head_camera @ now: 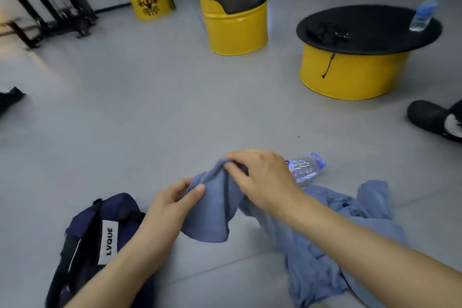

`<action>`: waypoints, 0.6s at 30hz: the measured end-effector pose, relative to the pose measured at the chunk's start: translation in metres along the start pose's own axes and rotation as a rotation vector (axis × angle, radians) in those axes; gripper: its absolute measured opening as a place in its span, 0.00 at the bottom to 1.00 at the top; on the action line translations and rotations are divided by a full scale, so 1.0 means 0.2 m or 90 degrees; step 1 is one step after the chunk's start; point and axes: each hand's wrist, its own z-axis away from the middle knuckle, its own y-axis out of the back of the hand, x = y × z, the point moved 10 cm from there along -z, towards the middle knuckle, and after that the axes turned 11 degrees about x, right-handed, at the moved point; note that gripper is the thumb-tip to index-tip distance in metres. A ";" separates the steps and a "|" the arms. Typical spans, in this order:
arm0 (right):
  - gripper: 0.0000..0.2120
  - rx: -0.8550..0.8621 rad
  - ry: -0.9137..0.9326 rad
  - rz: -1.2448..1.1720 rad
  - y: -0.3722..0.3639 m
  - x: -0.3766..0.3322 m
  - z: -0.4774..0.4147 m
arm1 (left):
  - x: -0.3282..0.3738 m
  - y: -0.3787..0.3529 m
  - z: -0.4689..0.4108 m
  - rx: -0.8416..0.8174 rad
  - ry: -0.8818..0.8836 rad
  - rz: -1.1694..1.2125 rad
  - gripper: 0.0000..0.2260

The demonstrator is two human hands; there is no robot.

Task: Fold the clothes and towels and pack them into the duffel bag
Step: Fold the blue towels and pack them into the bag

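Both hands hold a small blue-grey terry towel (215, 207) up off the grey floor (150, 120), near the middle of the scene. The left hand (172, 205) pinches the towel's left edge between thumb and fingers. The right hand (260, 175) grips the bunched top of the towel, fingers curled over the cloth. The towel hangs down in folds between the two hands.

At the near left lies a navy fabric duffel bag (100, 240) with black straps and a white label, partly behind the left forearm. At the near right a crumpled light blue garment (337, 232) is spread on the floor under the right forearm. Just beyond the right hand a clear plastic water bottle (305, 166) lies on its side.

Farther off stand a yellow drum table with a round black top (362, 40) and a yellow drum chair with a black seat (235, 15)
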 end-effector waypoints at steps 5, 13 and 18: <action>0.11 -0.084 -0.029 0.038 -0.10 -0.25 -0.06 | 0.00 0.33 0.12 0.136 0.030 0.089 0.09; 0.13 -0.134 -0.082 0.093 -0.17 -0.49 0.01 | 0.04 0.68 0.14 0.302 0.003 0.199 0.10; 0.14 -0.197 -0.137 0.102 -0.27 -0.45 0.12 | 0.04 0.72 0.13 0.272 0.016 0.311 0.10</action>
